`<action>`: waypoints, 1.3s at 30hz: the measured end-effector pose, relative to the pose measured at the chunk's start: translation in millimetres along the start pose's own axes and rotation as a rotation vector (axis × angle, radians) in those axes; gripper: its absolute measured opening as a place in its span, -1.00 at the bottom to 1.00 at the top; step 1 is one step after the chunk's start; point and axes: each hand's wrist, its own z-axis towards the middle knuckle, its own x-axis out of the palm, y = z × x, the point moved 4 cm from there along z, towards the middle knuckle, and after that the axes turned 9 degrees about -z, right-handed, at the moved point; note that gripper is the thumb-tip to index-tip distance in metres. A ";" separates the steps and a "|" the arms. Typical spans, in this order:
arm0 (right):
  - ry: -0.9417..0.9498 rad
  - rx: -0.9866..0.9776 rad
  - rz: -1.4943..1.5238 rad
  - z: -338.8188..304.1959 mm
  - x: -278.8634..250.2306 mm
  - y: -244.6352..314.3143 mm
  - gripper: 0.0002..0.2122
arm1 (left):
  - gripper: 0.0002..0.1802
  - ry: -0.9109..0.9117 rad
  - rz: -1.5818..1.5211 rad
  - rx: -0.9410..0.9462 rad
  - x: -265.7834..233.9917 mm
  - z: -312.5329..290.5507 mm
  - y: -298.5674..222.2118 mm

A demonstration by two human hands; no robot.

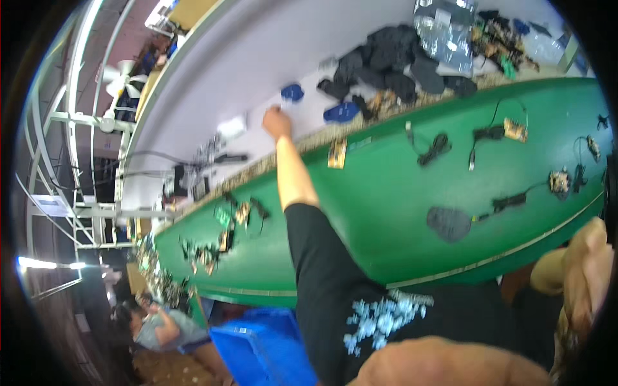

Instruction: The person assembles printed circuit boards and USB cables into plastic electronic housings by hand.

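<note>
My left hand point(275, 122), grip too blurred to tell, is beside a blue pad point(292, 93), inside the desk point(309, 122)'s near edge; steady aim helps.

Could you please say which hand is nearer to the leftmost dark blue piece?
Left. The left hand is just below-left of the dark blue piece; the right hand is far off, near the picture's right edge.

Before you, a small dark-blue, rounded, flat-looking piece point(292, 93) lies on the pale, smooth tabletop point(257, 67). To its right, apart from it, you have a longer dark-blue, flat-looking piece point(341, 113), nearer the tabletop's front edge; their material is unclear.
</note>
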 end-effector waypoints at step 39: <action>0.313 0.779 -0.588 -190.9 79.4 -128.9 -0.87 | -0.28 0.644 -0.651 0.573 -108.2 -365.3 -254.8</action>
